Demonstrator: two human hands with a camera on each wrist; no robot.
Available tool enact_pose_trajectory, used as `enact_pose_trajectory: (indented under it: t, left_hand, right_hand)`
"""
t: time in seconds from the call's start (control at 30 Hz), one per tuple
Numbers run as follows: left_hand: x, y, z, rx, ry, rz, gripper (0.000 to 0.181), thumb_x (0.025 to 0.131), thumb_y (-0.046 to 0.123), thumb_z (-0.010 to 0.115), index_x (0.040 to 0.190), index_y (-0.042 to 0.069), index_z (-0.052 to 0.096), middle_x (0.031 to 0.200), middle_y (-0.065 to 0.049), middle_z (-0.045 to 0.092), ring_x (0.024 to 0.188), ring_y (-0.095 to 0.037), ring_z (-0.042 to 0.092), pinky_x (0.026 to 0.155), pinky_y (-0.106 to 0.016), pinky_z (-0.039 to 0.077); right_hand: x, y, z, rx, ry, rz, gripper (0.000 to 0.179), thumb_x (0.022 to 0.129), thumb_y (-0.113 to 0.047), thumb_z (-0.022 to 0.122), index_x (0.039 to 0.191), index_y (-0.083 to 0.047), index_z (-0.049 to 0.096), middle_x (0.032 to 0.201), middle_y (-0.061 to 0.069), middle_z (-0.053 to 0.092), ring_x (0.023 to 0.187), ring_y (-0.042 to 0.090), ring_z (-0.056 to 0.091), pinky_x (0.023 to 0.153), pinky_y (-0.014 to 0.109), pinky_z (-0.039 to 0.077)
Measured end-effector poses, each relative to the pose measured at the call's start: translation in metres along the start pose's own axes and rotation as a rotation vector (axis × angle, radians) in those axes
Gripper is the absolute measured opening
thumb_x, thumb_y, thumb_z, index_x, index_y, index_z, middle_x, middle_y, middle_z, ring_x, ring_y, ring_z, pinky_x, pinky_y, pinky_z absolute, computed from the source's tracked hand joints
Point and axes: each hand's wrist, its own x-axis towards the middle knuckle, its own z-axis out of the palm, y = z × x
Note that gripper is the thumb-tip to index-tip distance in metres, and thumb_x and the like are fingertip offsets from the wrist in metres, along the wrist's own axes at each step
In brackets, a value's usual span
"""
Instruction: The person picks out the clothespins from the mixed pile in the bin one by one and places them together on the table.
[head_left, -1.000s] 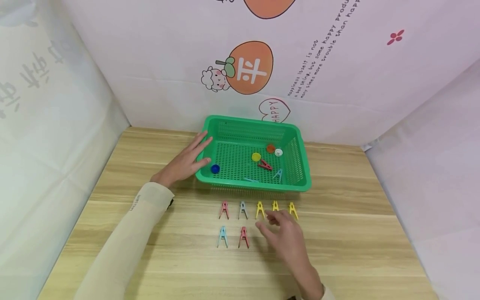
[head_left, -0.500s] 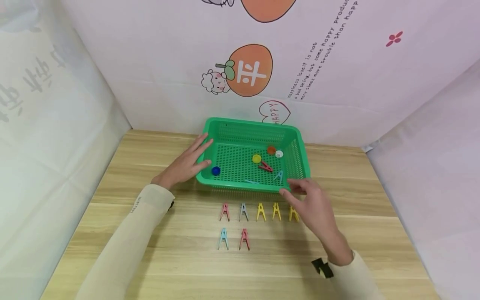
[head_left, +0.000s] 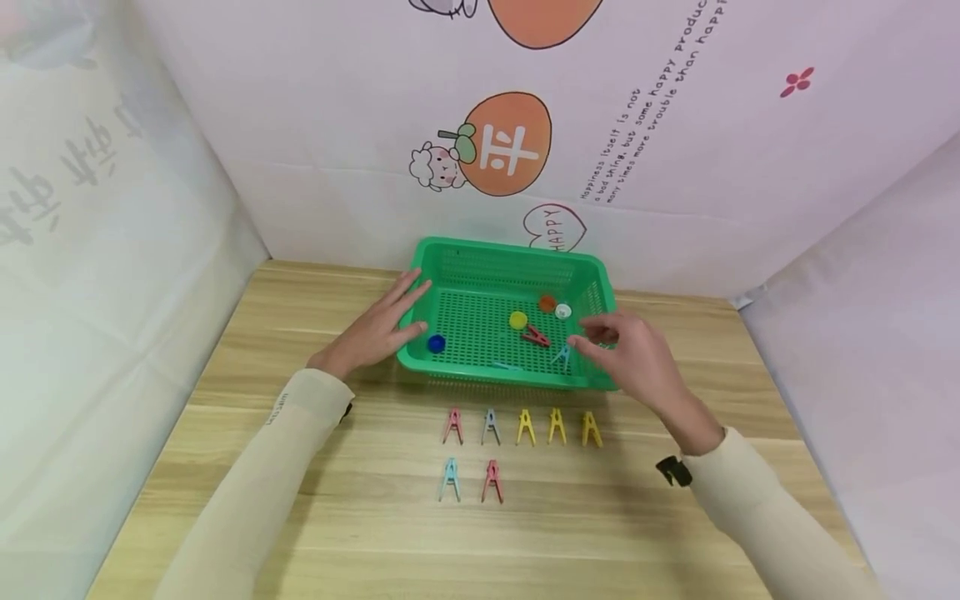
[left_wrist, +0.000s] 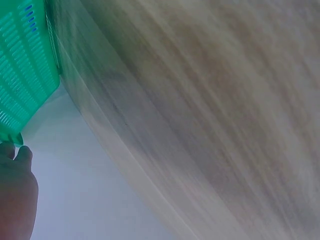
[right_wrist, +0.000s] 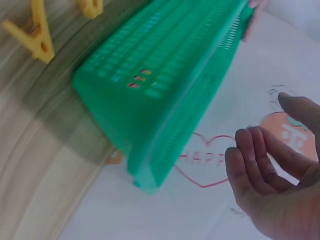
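Observation:
A green plastic basket (head_left: 487,376) stands against the back wall. My left hand (head_left: 375,329) rests on its left rim with fingers straight and spread. Over the basket's right front corner is my right hand (head_left: 637,354). In the right wrist view its thumb stands apart from loosely bent fingers (right_wrist: 241,167), and nothing shows between them. Inside the basket lie a red clothespin (head_left: 536,336), a light blue clothespin (head_left: 563,357), and yellow (head_left: 518,320), orange (head_left: 547,302), white (head_left: 562,311) and blue (head_left: 436,343) bottle caps. A thin blue piece (head_left: 506,366) lies near the front wall.
Several clothespins lie in two rows on the wooden table (head_left: 360,525) before the basket: pink (head_left: 453,425), grey-blue (head_left: 491,425) and yellow ones (head_left: 556,426) behind, light blue (head_left: 450,480) and red (head_left: 492,481) in front. Printed white sheets surround the table.
My right hand has moved from above the yellow clothespins, up and right, to over the basket's right front corner. My left hand stays on the rim.

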Motion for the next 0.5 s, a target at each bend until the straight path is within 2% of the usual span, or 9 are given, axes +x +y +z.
enact_pose_trajectory:
  t: [0.23, 0.33, 0.5]
  left_hand:
    - [0.001, 0.004, -0.002, 0.034, -0.032, -0.011, 0.075, 0.115, 0.037, 0.053, 0.176, 0.012, 0.018, 0.185, -0.013, 0.001, 0.172, -0.036, -0.001, 0.135, -0.067, 0.018]
    - [0.000, 0.003, -0.002, 0.049, -0.030, -0.018, 0.074, 0.115, 0.036, 0.053, 0.177, 0.015, 0.016, 0.186, -0.013, 0.001, 0.172, -0.037, 0.000, 0.135, -0.066, 0.019]
    - [0.000, 0.002, -0.002, 0.046, -0.019, -0.014, 0.076, 0.115, 0.035, 0.055, 0.176, 0.012, 0.017, 0.185, -0.013, 0.001, 0.172, -0.035, -0.002, 0.135, -0.065, 0.019]
  right_hand:
    - [0.032, 0.016, 0.002, 0.006, -0.171, 0.038, 0.038, 0.103, -0.031, 0.078, 0.124, 0.000, 0.080, 0.110, 0.014, 0.081, 0.101, 0.029, 0.076, 0.089, 0.050, 0.065]
    - [0.047, 0.018, 0.002, -0.008, -0.226, 0.020, 0.039, 0.104, -0.030, 0.077, 0.125, 0.002, 0.079, 0.112, 0.015, 0.081, 0.102, 0.029, 0.076, 0.091, 0.051, 0.064]
    - [0.074, 0.024, 0.007, -0.020, -0.329, -0.021, 0.039, 0.103, -0.032, 0.078, 0.126, 0.000, 0.080, 0.116, 0.014, 0.082, 0.103, 0.027, 0.076, 0.090, 0.050, 0.064]
